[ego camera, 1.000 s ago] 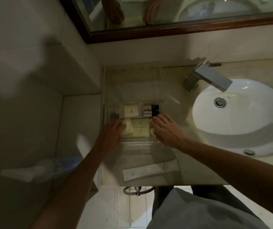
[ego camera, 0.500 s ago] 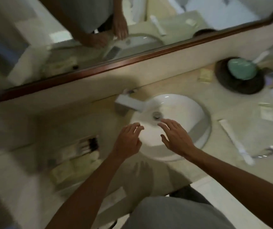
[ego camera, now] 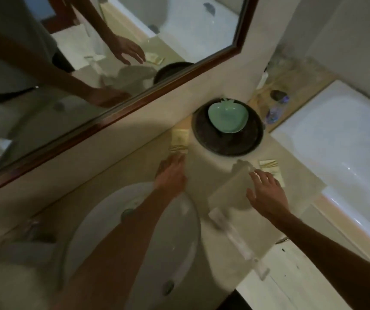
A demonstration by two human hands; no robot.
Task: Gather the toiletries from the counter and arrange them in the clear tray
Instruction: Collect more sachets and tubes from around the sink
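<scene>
Two pale packets are what we are reaching for — flat, papery sachets lying at the far end of the counter (ego camera: 204, 173). Our left hand (ego camera: 171, 174) stretches across the basin's (ego camera: 103, 222) rim with fingers extended and slack, its tips just short of, or barely touching, the near edge of the first sachet (ego camera: 179, 140), which lies against the back wall beside the dark round tray (ego camera: 226, 133). Our right hand (ego camera: 267, 191) is spread open, palm down, gripping nothing, its fingertips near the second sachet (ego camera: 271, 167) by the counter's right edge above the bathtub (ego camera: 336, 139). We judge both hands to be splayed this way to pinch up thin, flat things off smooth stone. A long white tube-like packet (ego camera: 235, 236) lies blurred along the front edge. The green apple-shaped dish (ego camera: 227, 118) looks glossy and sits on the dark tray. The clear tray itself is out of view, so the carry back comes next.
</scene>
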